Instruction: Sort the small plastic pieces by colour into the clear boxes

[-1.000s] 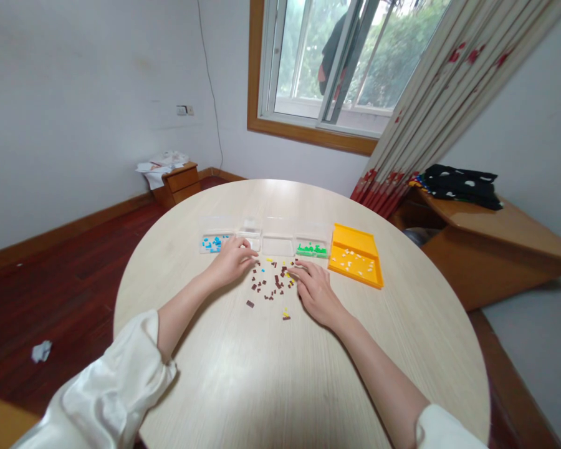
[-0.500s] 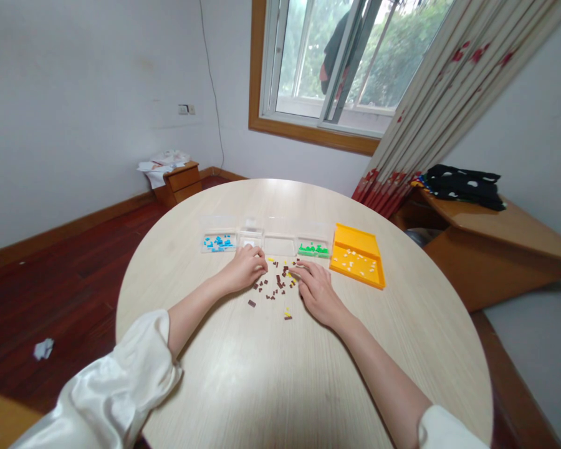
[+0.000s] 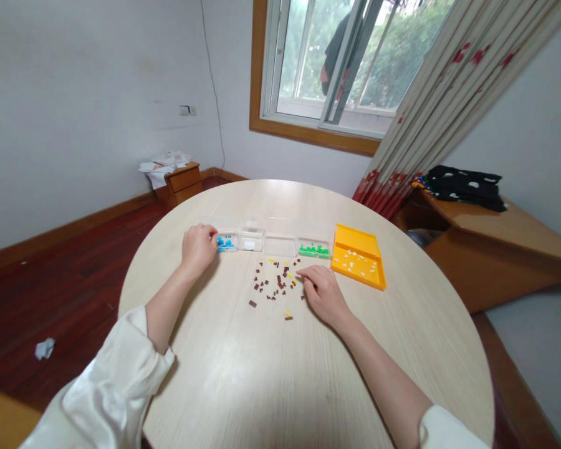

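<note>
My left hand (image 3: 199, 250) is over the left part of a clear box of blue building bricks (image 3: 227, 242). Its fingers are pressed together; whatever they pinch, if anything, is too small to make out. To the right of the loose brown bricks (image 3: 280, 282), my right hand (image 3: 324, 291) rests on the table with its index finger stretched toward them. I see nothing held in it. A few yellow bricks (image 3: 288, 310) lie scattered among and below the brown ones. One larger brown brick (image 3: 252, 304) lies apart at the near left of the pile.
Clear boxes line the far side: one with a white piece (image 3: 250, 244), a bare one (image 3: 281, 247), and one of green bricks (image 3: 313, 249). An orange case (image 3: 379, 274) with white bricks stands open at the right. All sit on a round wooden table (image 3: 243, 374).
My left hand has moved left, from the brown pile to the box of blue bricks. The right hand has shifted slightly, its index finger still at the pile.
</note>
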Action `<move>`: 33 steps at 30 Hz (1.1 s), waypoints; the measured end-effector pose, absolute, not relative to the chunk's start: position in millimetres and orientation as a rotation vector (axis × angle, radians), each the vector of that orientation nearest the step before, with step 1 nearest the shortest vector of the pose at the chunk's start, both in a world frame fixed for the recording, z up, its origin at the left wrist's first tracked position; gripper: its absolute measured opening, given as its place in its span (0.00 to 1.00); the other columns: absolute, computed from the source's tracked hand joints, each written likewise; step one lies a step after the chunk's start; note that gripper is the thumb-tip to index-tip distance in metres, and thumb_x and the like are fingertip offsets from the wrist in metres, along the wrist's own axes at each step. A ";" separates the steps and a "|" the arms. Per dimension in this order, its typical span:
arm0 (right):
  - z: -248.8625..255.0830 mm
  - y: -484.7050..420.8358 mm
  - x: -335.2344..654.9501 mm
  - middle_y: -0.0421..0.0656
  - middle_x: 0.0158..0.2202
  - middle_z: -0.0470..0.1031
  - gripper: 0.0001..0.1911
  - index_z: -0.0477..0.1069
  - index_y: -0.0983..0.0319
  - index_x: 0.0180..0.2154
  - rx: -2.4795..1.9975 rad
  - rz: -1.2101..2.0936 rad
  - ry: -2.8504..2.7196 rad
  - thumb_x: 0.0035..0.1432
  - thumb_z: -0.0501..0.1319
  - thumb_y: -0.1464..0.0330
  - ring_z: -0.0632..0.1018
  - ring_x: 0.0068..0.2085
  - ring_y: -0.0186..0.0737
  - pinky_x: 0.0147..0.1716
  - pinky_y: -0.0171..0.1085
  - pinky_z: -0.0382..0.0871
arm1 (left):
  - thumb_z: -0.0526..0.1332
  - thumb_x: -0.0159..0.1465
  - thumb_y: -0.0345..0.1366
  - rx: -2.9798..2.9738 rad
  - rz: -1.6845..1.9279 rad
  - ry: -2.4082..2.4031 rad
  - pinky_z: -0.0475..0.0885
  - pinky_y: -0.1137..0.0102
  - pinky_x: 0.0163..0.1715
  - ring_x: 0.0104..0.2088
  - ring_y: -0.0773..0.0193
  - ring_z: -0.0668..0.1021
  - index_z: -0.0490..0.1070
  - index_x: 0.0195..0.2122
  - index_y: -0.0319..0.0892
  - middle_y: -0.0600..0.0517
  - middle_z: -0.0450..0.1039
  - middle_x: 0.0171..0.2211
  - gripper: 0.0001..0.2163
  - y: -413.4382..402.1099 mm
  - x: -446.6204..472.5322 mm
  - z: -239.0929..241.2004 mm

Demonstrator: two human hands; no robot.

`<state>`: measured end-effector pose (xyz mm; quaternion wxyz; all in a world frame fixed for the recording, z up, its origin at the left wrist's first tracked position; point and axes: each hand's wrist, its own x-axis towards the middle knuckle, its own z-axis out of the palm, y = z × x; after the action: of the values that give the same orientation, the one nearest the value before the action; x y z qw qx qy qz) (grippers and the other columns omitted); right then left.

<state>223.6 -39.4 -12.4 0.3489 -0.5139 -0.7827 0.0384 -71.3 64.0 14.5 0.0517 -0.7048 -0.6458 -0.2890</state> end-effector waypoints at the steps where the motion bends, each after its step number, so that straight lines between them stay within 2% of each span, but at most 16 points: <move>1: -12.4 -39.5 223.6 0.46 0.36 0.76 0.12 0.71 0.61 0.37 -1.332 0.104 -2.025 0.59 0.49 0.74 0.72 0.41 0.44 0.42 0.45 0.62 | 0.54 0.59 0.31 -2.144 -0.888 -1.965 0.66 0.61 0.39 0.37 0.53 0.73 0.75 0.36 0.39 0.45 0.75 0.34 0.11 64.0 -70.5 13.9; 5: -12.0 -39.6 223.0 0.46 0.36 0.75 0.13 0.71 0.61 0.36 -1.335 0.120 -2.010 0.57 0.49 0.75 0.72 0.40 0.44 0.42 0.45 0.62 | 0.53 0.61 0.33 -2.289 -1.057 -1.860 0.67 0.63 0.40 0.36 0.56 0.74 0.73 0.45 0.38 0.46 0.75 0.34 0.14 58.7 -56.2 12.2; 8: -11.2 -39.3 222.9 0.45 0.34 0.74 0.13 0.71 0.60 0.32 -1.350 0.134 -2.016 0.55 0.49 0.77 0.71 0.40 0.43 0.42 0.44 0.62 | 0.53 0.62 0.33 -2.587 -1.122 -1.641 0.67 0.65 0.40 0.36 0.60 0.73 0.74 0.40 0.40 0.47 0.75 0.34 0.12 47.2 -35.3 10.1; 11: -10.9 -38.9 223.2 0.44 0.32 0.72 0.13 0.69 0.60 0.29 -1.362 0.147 -2.029 0.54 0.49 0.77 0.71 0.39 0.43 0.41 0.43 0.62 | 0.53 0.63 0.33 -2.865 -0.987 -1.406 0.66 0.64 0.42 0.38 0.60 0.72 0.75 0.37 0.39 0.47 0.73 0.34 0.11 31.8 -13.9 7.8; 16: -11.9 -38.2 223.2 0.44 0.33 0.72 0.13 0.69 0.60 0.29 -1.371 0.146 -2.038 0.54 0.49 0.78 0.70 0.39 0.43 0.41 0.44 0.61 | 0.53 0.64 0.37 -3.104 -0.723 -1.193 0.62 0.59 0.47 0.44 0.56 0.67 0.72 0.49 0.44 0.45 0.67 0.42 0.15 14.7 3.7 5.1; 19: -12.8 -38.1 223.5 0.44 0.34 0.73 0.13 0.71 0.60 0.30 -1.372 0.149 -2.045 0.55 0.49 0.78 0.70 0.40 0.43 0.42 0.44 0.61 | 0.52 0.65 0.39 -3.196 -0.650 -1.102 0.60 0.57 0.50 0.47 0.55 0.66 0.70 0.51 0.48 0.46 0.64 0.44 0.15 10.7 6.1 5.3; 23: -15.5 -37.0 225.2 0.45 0.35 0.73 0.14 0.73 0.60 0.31 -1.354 0.133 -2.064 0.55 0.50 0.78 0.70 0.41 0.42 0.43 0.44 0.62 | 0.54 0.64 0.39 -3.272 -0.604 -0.997 0.59 0.57 0.51 0.47 0.55 0.65 0.75 0.45 0.49 0.46 0.64 0.44 0.13 6.9 8.5 9.2; 26: -17.9 -36.0 226.2 0.46 0.38 0.73 0.16 0.75 0.60 0.35 -1.359 0.129 -2.086 0.55 0.50 0.77 0.70 0.43 0.43 0.44 0.46 0.62 | 0.53 0.65 0.39 -3.285 -0.681 -0.935 0.60 0.59 0.50 0.46 0.57 0.66 0.77 0.37 0.45 0.47 0.66 0.41 0.12 4.9 9.5 12.7; 28: -19.0 -35.9 226.0 0.46 0.40 0.72 0.17 0.74 0.60 0.39 -1.380 0.126 -2.096 0.56 0.50 0.77 0.70 0.45 0.44 0.46 0.47 0.62 | 0.52 0.65 0.39 -3.254 -0.760 -0.962 0.60 0.60 0.50 0.45 0.58 0.66 0.76 0.36 0.43 0.47 0.66 0.41 0.13 4.6 9.6 13.3; 33: -18.2 -38.6 223.5 0.48 0.47 0.68 0.23 0.70 0.59 0.50 -1.417 0.114 -2.152 0.55 0.49 0.78 0.66 0.51 0.46 0.50 0.49 0.60 | 0.51 0.66 0.43 -3.188 -0.702 -1.078 0.58 0.54 0.52 0.50 0.53 0.63 0.68 0.53 0.47 0.44 0.60 0.50 0.17 5.8 10.2 8.2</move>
<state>223.5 -38.6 -18.2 0.2778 -0.5277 -0.8016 0.0426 10.2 5.8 8.2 -0.1474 -0.9172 -0.3102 -0.2020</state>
